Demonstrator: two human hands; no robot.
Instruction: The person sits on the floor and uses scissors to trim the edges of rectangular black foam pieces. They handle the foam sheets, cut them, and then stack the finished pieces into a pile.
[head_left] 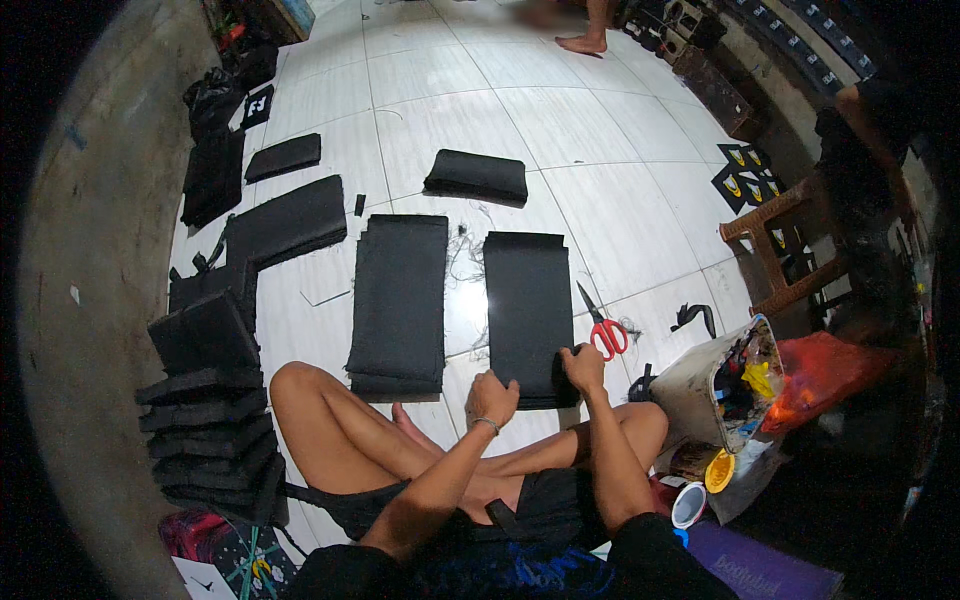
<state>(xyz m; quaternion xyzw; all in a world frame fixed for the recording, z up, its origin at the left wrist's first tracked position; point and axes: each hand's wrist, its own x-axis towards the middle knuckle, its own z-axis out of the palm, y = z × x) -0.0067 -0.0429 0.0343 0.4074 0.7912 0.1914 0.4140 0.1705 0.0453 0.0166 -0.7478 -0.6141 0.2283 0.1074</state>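
Observation:
A neat stack of black fabric rectangles (pixel 530 305) lies on the white tiles between my two hands. My left hand (pixel 494 398) is closed on its lower left corner, and my right hand (pixel 582 370) grips its right edge near the bottom. A second, looser stack of black fabric (pixel 398 300) lies to its left, apart from it, with a shorter black pile (pixel 476 175) beyond both. Red-handled scissors (pixel 606 337) lie right of the held stack, blades pointing up and left. Loose dark threads (pixel 465 260) are scattered between the two long stacks.
More black fabric piles (pixel 200 400) line the left wall. On my right are a bin of odds and ends (pixel 685 395), a red bag (pixel 820 370), open containers (pixel 688 505) and a brown stool (pixel 740 230). Another person's bare foot (pixel 580 44) is at the back.

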